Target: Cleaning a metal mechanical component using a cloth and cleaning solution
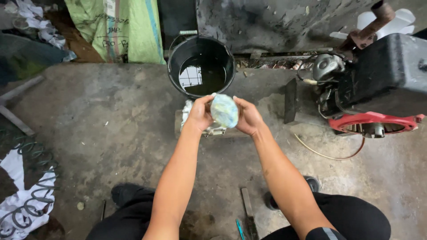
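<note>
Rag (224,110) sits mid-frame, balled up btwn both hands. I see left hand (199,114) gripping its left side, right hand (248,117) gripping its right. Metal part (209,129) lies just under them; black bucket (201,66) w/ dark liquid right above, engine (373,84) upper right.

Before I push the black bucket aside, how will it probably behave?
The black bucket holds dark liquid well up its walls, so it is probably heavy and may slosh. Its broad base on the rough concrete floor suggests it would drag rather than tip. The wire handle lies down on the rim.
</note>
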